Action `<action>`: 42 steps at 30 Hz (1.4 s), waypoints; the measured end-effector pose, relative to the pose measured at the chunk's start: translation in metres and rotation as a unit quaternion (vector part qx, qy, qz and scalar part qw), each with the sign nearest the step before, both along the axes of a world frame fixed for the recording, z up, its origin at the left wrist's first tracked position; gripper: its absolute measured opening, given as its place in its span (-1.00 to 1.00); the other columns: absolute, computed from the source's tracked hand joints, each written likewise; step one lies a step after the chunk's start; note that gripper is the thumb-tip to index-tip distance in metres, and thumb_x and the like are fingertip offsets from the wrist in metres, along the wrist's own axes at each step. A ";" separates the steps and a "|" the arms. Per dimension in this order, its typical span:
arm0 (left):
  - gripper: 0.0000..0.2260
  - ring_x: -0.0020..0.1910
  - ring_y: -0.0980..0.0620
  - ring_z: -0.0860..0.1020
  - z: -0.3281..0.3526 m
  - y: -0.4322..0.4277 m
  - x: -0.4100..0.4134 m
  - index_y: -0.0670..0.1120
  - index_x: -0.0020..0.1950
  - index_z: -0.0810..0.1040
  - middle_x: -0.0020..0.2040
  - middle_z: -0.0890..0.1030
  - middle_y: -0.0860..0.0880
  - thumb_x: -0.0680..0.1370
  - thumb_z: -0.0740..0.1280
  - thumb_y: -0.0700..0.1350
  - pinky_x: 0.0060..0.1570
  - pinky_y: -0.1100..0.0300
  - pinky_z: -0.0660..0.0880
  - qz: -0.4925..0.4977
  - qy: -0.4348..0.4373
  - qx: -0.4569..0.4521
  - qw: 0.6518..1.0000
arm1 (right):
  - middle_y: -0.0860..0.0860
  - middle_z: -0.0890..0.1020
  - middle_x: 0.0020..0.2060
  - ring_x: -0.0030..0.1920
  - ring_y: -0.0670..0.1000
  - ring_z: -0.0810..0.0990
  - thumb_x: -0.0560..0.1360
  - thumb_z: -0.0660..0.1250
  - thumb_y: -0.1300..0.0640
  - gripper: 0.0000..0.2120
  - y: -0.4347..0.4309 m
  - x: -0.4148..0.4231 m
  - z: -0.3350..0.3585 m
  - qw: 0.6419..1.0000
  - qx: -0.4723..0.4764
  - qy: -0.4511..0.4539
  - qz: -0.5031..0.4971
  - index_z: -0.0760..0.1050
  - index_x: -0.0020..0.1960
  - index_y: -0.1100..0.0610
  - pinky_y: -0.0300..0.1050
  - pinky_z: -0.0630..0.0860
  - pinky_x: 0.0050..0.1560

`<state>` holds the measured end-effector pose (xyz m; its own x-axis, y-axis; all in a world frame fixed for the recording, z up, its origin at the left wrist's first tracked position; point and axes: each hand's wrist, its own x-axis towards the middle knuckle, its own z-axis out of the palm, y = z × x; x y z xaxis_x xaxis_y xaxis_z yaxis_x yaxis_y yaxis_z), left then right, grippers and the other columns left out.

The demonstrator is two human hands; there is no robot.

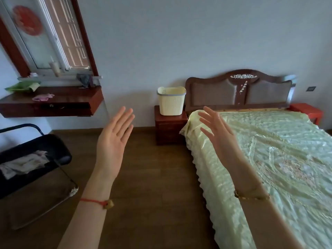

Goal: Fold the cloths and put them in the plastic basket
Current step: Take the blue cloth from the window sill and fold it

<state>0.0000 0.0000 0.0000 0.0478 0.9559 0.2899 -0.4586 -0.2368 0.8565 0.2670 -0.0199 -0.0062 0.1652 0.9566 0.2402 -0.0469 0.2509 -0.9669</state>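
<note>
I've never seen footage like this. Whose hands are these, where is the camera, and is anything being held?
No machine here: a person wears one camera on the head, looking forward and down, so you see their own two arms. The left hand and right hand are raised, open and holding nothing. The cream basket stands on a nightstand beside the bed. Crumpled cloths lie on a black chair at the left, not yet folded.
</note>
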 end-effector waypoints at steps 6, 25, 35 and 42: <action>-0.58 0.41 0.06 0.46 -0.027 0.055 0.012 -0.11 0.50 0.32 0.41 0.51 -0.03 0.69 -0.02 -0.01 0.47 -0.03 0.25 -0.013 0.006 -0.043 0.999 | -0.05 0.54 0.34 0.37 -0.07 0.48 0.36 0.19 -0.42 -0.23 0.059 0.011 -0.025 0.999 -0.050 0.014 -0.015 0.39 0.44 -0.02 0.10 0.36 0.45; -0.58 0.39 0.07 0.47 -0.050 0.308 0.091 -0.07 0.50 0.35 0.40 0.52 0.01 0.69 -0.02 0.01 0.47 -0.04 0.26 0.098 -0.004 -0.089 0.991 | -0.04 0.55 0.33 0.36 -0.06 0.49 0.55 0.07 -0.22 -0.43 0.365 0.081 -0.048 0.994 -0.074 0.018 0.075 0.36 0.46 0.03 0.03 0.39 0.42; -0.59 0.39 0.06 0.47 -0.077 0.406 0.063 -0.07 0.49 0.35 0.40 0.52 0.00 0.70 -0.02 0.01 0.48 -0.03 0.26 0.196 -0.001 -0.125 0.973 | -0.01 0.58 0.29 0.32 -0.02 0.52 0.46 0.17 -0.30 -0.36 0.511 0.041 -0.072 0.981 -0.108 0.018 0.161 0.41 0.42 0.03 0.06 0.43 0.40; -0.58 0.40 0.07 0.46 -0.087 0.503 0.007 -0.07 0.50 0.34 0.42 0.50 0.01 0.70 -0.03 0.01 0.48 0.00 0.26 0.245 -0.007 -0.136 0.960 | 0.00 0.58 0.28 0.32 0.00 0.53 0.57 0.12 -0.19 -0.55 0.634 -0.021 -0.086 0.971 -0.117 0.010 0.207 0.45 0.35 -0.01 0.12 0.42 0.40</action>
